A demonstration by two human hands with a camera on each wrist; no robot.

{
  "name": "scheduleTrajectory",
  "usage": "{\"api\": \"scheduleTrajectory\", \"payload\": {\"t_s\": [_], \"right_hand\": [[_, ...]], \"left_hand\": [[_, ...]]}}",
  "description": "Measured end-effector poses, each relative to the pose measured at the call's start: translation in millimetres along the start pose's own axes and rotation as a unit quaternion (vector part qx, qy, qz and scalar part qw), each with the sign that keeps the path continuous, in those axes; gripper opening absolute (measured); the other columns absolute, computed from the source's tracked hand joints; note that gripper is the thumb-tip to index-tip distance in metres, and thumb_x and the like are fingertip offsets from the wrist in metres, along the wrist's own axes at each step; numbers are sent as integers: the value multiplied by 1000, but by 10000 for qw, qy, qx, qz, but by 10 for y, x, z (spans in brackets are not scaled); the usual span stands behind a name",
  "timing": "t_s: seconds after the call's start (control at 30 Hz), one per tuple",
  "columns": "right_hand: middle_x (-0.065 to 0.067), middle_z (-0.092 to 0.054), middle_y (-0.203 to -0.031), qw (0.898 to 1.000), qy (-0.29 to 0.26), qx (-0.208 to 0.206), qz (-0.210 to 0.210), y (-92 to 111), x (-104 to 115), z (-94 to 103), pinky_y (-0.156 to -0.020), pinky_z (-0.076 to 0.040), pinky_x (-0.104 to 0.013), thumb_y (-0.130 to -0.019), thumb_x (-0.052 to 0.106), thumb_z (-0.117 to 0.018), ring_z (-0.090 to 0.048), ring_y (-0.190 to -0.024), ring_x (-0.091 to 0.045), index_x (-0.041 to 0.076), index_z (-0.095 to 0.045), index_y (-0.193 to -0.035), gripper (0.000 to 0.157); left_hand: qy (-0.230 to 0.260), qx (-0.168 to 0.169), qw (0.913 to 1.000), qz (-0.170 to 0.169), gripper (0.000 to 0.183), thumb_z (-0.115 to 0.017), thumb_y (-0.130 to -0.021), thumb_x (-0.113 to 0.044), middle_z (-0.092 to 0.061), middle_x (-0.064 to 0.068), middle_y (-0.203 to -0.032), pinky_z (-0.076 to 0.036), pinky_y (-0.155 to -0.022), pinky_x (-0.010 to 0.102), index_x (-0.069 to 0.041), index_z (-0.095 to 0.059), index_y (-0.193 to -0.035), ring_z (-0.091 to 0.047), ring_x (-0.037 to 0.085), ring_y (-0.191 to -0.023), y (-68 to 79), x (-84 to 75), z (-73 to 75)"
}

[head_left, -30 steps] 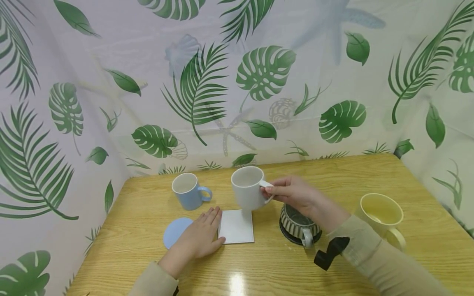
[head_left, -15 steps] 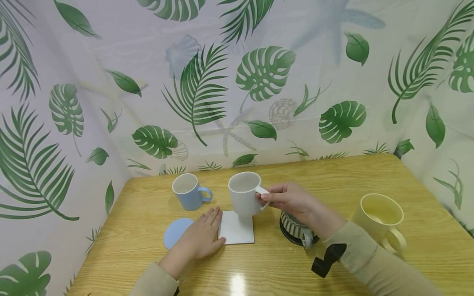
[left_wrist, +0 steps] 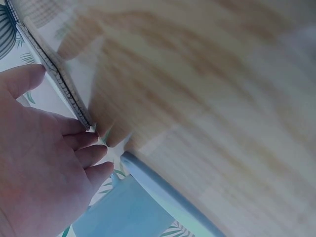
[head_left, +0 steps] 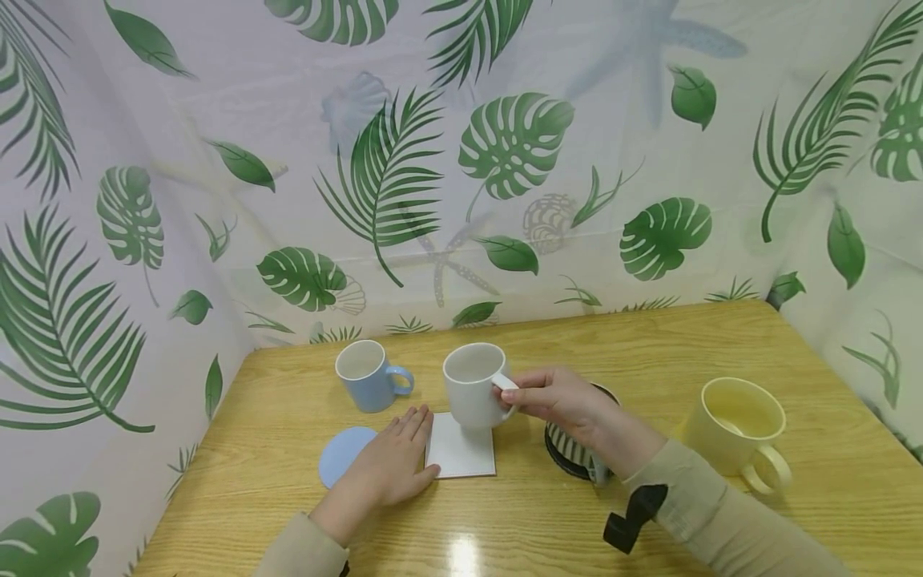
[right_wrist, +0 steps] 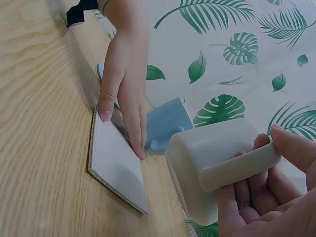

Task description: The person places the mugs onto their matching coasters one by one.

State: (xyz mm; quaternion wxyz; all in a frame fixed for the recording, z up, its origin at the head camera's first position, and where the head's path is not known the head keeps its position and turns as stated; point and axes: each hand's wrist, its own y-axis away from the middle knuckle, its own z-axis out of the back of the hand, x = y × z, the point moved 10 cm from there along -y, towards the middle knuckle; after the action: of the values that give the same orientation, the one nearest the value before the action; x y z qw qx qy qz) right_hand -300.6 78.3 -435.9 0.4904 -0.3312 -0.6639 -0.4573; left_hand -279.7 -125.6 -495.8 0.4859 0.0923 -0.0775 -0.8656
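A white mug (head_left: pixel 472 389) hangs upright over the back part of a square white coaster (head_left: pixel 461 449). My right hand (head_left: pixel 570 405) grips its handle (right_wrist: pixel 242 168) between thumb and curled fingers; in the right wrist view a gap shows between mug and coaster. With fingers straight, my left hand (head_left: pixel 389 461) lies along the coaster's left edge, its fingertips and thumb at that edge. Partly under the left hand and wrist, a round blue coaster (head_left: pixel 344 453) shows its left part. Behind the left hand stands a light blue mug (head_left: pixel 366 381), handle to the right.
A striped dark-and-cream cup (head_left: pixel 570 449) on a dark round coaster is partly hidden beneath my right wrist. Farther right stands a yellow mug (head_left: pixel 731 425), close to my right sleeve (head_left: pixel 714 497). A leaf-printed cloth (head_left: pixel 505 264) rises behind the wooden table (head_left: pixel 649 336).
My right hand has brought the white mug slightly left and down, nearer the white coaster, and now covers more of the striped cup. My left hand has stayed in place.
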Motion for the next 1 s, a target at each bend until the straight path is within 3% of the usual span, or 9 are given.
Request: {"api": "scheduleTrajectory", "payload": {"t_s": [0.37,0.6,1.0], "right_hand": [[0,-77,-118,9999,4,-117,-14,37,-14,-105,-118,-50,-46,-98,7,-75,-63,-123,-19,2,-82,-113,17],[-4,-75,-127,9996,-172,-162,-152,25,-92,-200,-124,-45,-49,-98,6,-75,-63,-127,-20,-1,-80,-117,20],[2,-82,-111,9988,-460,-160,-109,-15,-196,-278,-114,-54,-36,-98,6,-74,-69,-112,-9,6,-84,-108,14]], "left_hand": [[29,11,10000,31,80,-56,-107,-44,-27,22,-174,-30,-133,50,6,-30,-164,-28,39,-163,-1,9,-6],[31,-4,10000,42,80,-56,-107,-45,-28,22,-174,-30,-133,50,6,-31,-164,-29,39,-162,-5,16,-21],[35,-73,10000,4,81,-57,-106,-44,-29,24,-173,-31,-132,51,7,-30,-164,-30,40,-162,-3,7,-3]]}}
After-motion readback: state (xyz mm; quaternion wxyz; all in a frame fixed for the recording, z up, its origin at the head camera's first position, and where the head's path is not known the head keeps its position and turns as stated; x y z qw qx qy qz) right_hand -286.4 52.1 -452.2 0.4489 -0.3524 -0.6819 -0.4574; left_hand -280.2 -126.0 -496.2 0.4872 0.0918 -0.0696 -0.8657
